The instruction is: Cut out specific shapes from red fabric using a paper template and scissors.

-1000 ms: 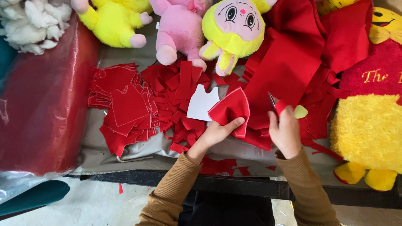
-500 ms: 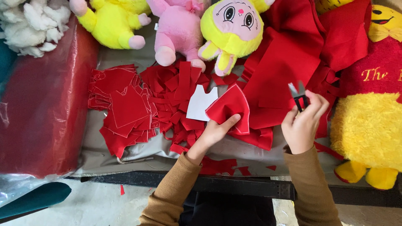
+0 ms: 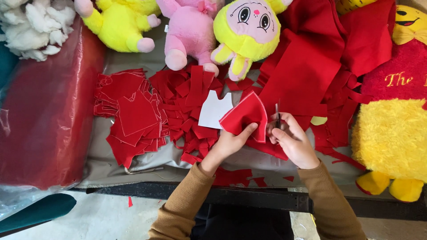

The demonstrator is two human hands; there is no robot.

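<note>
Worktable (image 3: pixel 133 171) edge lies nearest, strewn with red scraps. Left hand (image 3: pixel 231 141) pinches a folded red fabric piece (image 3: pixel 244 116) with white backing. Right hand (image 3: pixel 291 140), just beside it, grips scissors (image 3: pixel 278 116), blades at the fabric's edge. Beyond: cut red pieces (image 3: pixel 133 113), then plush toys (image 3: pixel 249 31).

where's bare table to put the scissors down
Bare grey table shows along the near edge, below the cut stack and left of the left hand. A smaller strip lies under the right hand, dotted with scraps. Further back is crowded with red fabric and plush toys.
</note>
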